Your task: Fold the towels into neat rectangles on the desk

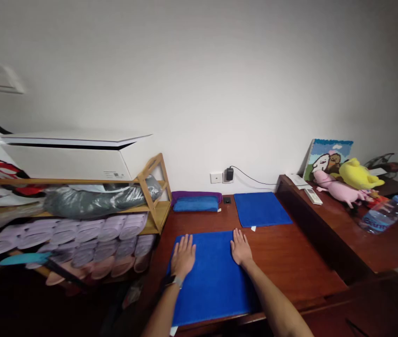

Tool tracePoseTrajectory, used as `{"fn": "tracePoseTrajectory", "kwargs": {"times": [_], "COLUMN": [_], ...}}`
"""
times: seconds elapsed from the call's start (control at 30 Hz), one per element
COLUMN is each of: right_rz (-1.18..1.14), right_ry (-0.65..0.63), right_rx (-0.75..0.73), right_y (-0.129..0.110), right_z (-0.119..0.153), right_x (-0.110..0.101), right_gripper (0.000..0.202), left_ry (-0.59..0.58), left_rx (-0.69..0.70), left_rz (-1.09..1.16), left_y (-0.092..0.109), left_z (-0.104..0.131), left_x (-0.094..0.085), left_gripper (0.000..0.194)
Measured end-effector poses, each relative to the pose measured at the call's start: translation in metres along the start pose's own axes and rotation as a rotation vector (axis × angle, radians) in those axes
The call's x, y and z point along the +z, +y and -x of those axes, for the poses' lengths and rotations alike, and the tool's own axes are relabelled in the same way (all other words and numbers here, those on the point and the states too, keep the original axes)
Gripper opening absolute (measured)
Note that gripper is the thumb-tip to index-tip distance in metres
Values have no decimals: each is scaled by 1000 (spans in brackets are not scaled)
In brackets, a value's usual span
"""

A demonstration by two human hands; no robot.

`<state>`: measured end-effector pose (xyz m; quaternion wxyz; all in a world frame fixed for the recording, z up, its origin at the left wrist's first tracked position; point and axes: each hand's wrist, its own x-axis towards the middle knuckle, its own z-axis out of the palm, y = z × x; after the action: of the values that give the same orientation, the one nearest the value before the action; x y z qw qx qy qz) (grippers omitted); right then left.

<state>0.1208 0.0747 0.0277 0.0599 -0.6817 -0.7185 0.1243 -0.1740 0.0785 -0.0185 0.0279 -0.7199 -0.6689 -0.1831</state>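
The left hand (184,257) and right hand (242,250) lie flat, unclenched, on a cloth (214,285), lower centre; slippers (89,230) (in rows) crowd lower left, a bottle (383,217) far right.

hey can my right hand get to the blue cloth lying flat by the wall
Likely yes: your right hand rests at the right edge of the near blue cloth, the far blue cloth lies ahead, and nothing stands between them.
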Motion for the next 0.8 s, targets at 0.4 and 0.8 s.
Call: {"fn": "tracePoseTrajectory", "kwargs": {"times": [0.4,0.8], "right_rz": [34,7], "right_ry": [-18,4], "right_rx": [-10,10], "right_y": [-11,-9], "right_z": [4,1], "right_x": [-5,0], "right_gripper": [69,69], "left_ry": [70,-18], "left_rx": [-67,274], "left_rz": [-30,48], "left_y": [-55,102], "left_z": [7,-15], "left_x": [6,25], "left_gripper": [68,62]}}
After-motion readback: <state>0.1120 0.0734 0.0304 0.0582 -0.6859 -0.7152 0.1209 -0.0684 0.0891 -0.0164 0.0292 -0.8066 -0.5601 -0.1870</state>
